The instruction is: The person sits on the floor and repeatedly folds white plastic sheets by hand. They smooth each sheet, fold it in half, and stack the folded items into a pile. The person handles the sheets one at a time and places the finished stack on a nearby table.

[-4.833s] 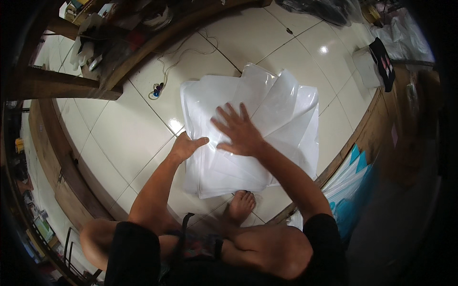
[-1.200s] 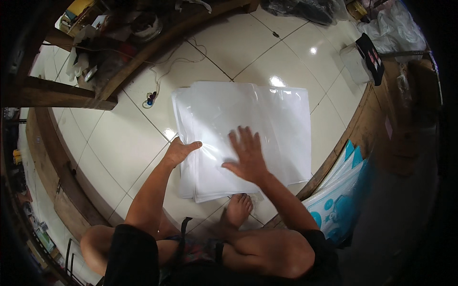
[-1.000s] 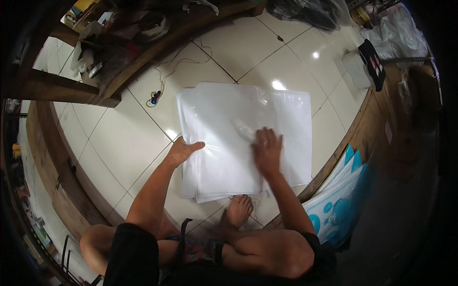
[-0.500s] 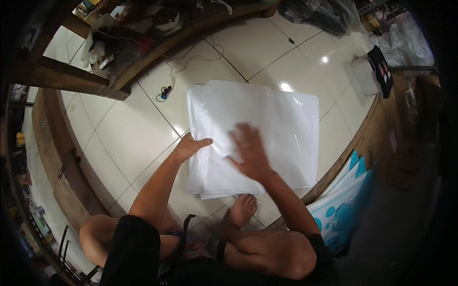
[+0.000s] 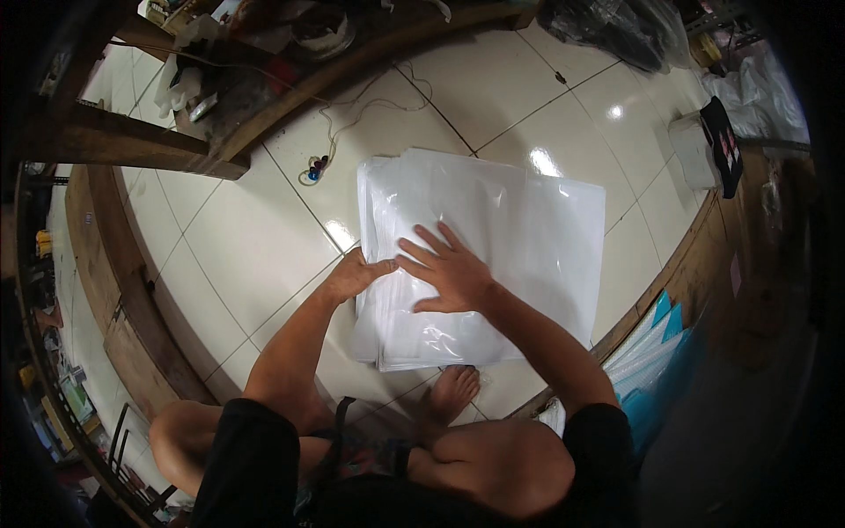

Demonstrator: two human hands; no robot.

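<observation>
A stack of white, glossy plastic sheets [image 5: 546, 255] lies on the tiled floor in front of me. Its layers are slightly offset along the left side. My left hand [image 5: 356, 275] grips that left edge, the thumb on top and the other fingers hidden beneath or behind the edge. On the left half of the top sheet, close to the left thumb, my right hand [image 5: 451, 275] is spread palm down with its fingers apart. It appears to rest on the plastic and holds nothing. Light glints off creases around it.
My bare foot [image 5: 453, 392] is by the stack's near edge. A wooden frame [image 5: 141, 145] stands at the upper left, near a cord with small blue beads [image 5: 314, 169]. Blue-and-white plastic packs [image 5: 651, 352] lean at the right, below a translucent container [image 5: 694, 154].
My right hand has shifted left over the sheets, toward the left thumb, and is no longer blurred. My left hand keeps its grip on the edge. The whole view has shifted slightly.
</observation>
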